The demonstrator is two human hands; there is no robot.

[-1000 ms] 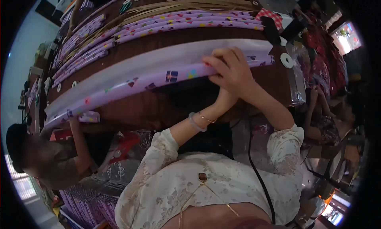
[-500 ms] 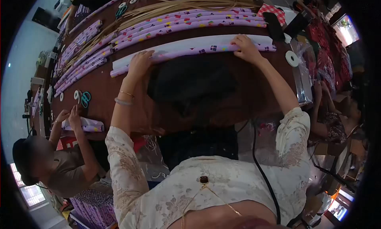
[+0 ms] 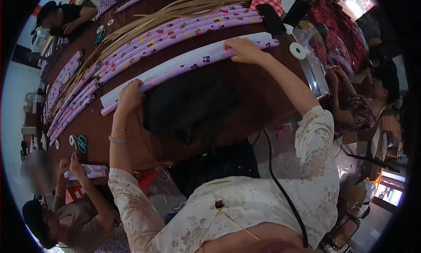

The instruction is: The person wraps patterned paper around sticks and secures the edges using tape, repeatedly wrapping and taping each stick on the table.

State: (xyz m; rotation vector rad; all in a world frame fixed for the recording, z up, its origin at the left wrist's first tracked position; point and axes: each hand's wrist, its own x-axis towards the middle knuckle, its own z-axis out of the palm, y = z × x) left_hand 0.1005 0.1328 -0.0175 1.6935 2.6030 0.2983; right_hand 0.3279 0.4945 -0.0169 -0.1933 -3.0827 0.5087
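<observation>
A lilac sheet of wrapping paper point(image 3: 193, 67) with a printed gift pattern lies partly rolled across the brown table, its white underside showing along the far edge. Near its left end, my left hand point(image 3: 130, 96) grips the rolled edge with bent fingers. Toward the other end, my right hand point(image 3: 246, 50) is closed on the same roll, fingers over the top and thumb on the near side. A dark, soft-looking black shape point(image 3: 188, 106) is between my forearms, just below the paper.
Beyond lie several finished paper rolls point(image 3: 175, 32) and brown paper strips point(image 3: 171, 9). A white tape roll point(image 3: 298, 51) and a dark phone-like slab point(image 3: 270, 19) are at the right. Teal scissors point(image 3: 82, 144) lie left, near a co-worker's hands point(image 3: 75, 166). Other people sit around the table.
The head view has turned, so the table and paper appear shifted left and more slanted. Both my hands stay on the paper roll at about the same places.
</observation>
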